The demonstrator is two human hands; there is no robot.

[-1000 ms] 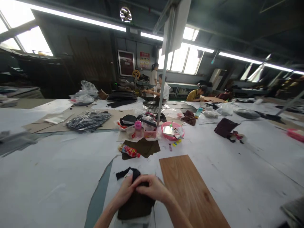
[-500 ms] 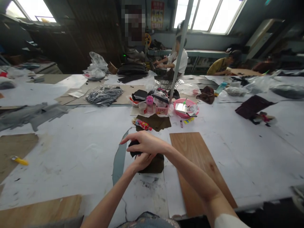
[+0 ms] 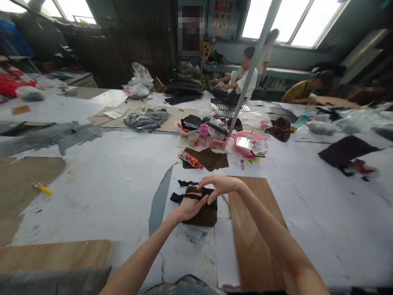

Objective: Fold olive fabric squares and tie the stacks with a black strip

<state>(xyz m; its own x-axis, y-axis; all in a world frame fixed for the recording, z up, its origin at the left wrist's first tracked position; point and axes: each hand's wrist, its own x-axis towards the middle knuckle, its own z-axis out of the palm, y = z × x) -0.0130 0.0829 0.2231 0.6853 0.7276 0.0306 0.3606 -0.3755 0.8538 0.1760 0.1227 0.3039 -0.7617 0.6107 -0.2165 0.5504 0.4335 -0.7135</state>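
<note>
My left hand (image 3: 190, 208) lies flat on a stack of dark olive fabric pieces (image 3: 204, 217), its fingers stretched out. Across those fingers runs a narrow black strip (image 3: 176, 198), its loose end sticking out to the left. My right hand (image 3: 222, 185) arches over the stack's right side, thumb and fingers apart, with the tips close to the left fingertips. Whether they touch the cloth is unclear. A second black strip (image 3: 186, 183) with a jagged edge lies just behind the stack.
Right of the stack is a wooden board (image 3: 254, 229). Behind it lie a red-labelled tube (image 3: 190, 159), more olive fabric (image 3: 216, 159) and a pink basket (image 3: 250, 151). A yellow-handled cutter (image 3: 44, 189) lies left. A metal pole (image 3: 256, 61) rises mid-table; people work beyond.
My right hand has moved right, off the back of my left hand, uncovering the strip and stack. The view has turned slightly left. A standing person now shows behind the pole.
</note>
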